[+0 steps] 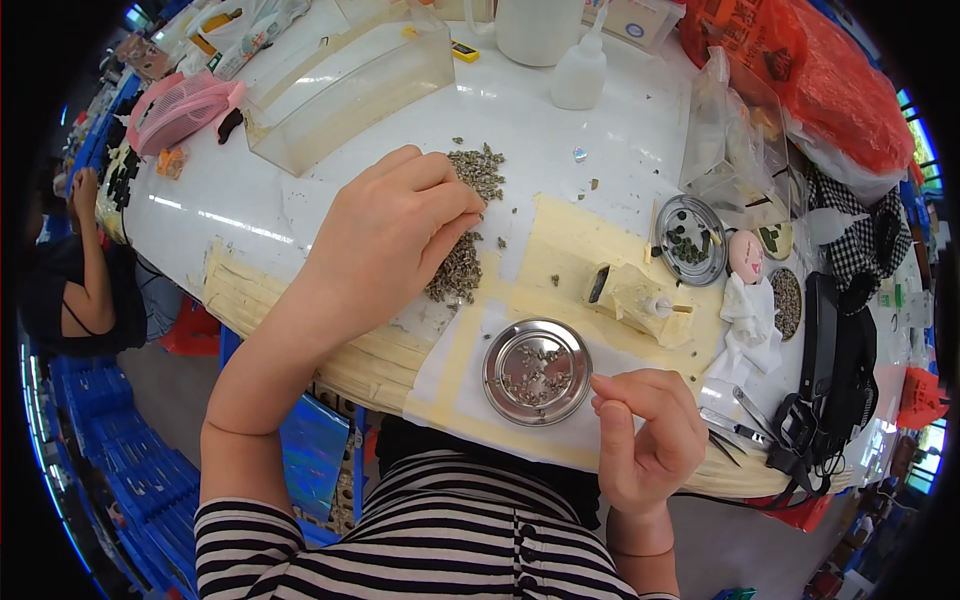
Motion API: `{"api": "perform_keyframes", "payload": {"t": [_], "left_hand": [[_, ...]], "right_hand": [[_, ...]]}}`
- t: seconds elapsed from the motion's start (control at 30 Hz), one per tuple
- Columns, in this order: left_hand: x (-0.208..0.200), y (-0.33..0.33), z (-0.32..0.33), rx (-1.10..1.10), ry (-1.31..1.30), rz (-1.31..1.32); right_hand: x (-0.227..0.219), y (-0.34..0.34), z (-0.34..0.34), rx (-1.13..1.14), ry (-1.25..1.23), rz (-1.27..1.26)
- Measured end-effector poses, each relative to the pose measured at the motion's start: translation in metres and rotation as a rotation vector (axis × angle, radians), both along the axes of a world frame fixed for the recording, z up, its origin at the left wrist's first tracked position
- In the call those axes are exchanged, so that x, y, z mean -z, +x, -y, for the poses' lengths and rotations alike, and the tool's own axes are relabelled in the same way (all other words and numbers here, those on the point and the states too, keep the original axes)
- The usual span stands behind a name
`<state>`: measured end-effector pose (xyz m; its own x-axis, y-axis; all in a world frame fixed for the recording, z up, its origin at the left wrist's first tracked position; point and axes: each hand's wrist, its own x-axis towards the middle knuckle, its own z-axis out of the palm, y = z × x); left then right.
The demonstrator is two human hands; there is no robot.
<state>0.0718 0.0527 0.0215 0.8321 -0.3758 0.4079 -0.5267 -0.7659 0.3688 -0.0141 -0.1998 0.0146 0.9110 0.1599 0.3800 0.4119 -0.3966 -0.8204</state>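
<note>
Now the left hand point(395, 235) rests with bent fingers on the pile of small grey bits point(462, 262), pinching at some. The right hand point(645, 425) is curled, pinching something tiny just beside the round metal dish point(537, 371). A bump could scatter the bits off the surface point(560, 150).

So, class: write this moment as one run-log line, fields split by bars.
left hand: fingers in pile of small grey bits | right hand: pinched beside round metal dish | dish: holds a few bits

Clear plastic box point(345, 85) at table's far side; pink handheld fan point(180, 108) to its left. White squeeze bottle point(580, 70) upright. Red plastic bag point(810, 80) far right. Tweezers point(745, 425) near edge.
</note>
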Motion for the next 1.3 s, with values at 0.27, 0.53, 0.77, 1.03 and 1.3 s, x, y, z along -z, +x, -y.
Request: {"api": "perform_keyframes", "payload": {"t": [0.27,0.53,0.77,1.03,1.3], "left_hand": [[-0.008,-0.030,-0.005,-0.066,-0.126,-0.129],[-0.011,-0.036,0.003,-0.009,-0.099,-0.112],[-0.012,-0.033,-0.016,-0.096,-0.075,-0.090],[-0.005,-0.022,0.014,0.140,-0.053,-0.045],[0.015,0.015,0.036,0.440,0.134,0.083]], "right_hand": [[0.002,-0.001,0.002,0.007,0.009,-0.012],[0.001,0.000,0.000,0.003,-0.019,-0.006],[0.004,-0.004,-0.002,0.048,0.045,-0.029],[0.006,-0.002,-0.003,0.009,0.011,-0.009],[0.004,-0.001,-0.001,0.020,-0.013,0.035]]}}
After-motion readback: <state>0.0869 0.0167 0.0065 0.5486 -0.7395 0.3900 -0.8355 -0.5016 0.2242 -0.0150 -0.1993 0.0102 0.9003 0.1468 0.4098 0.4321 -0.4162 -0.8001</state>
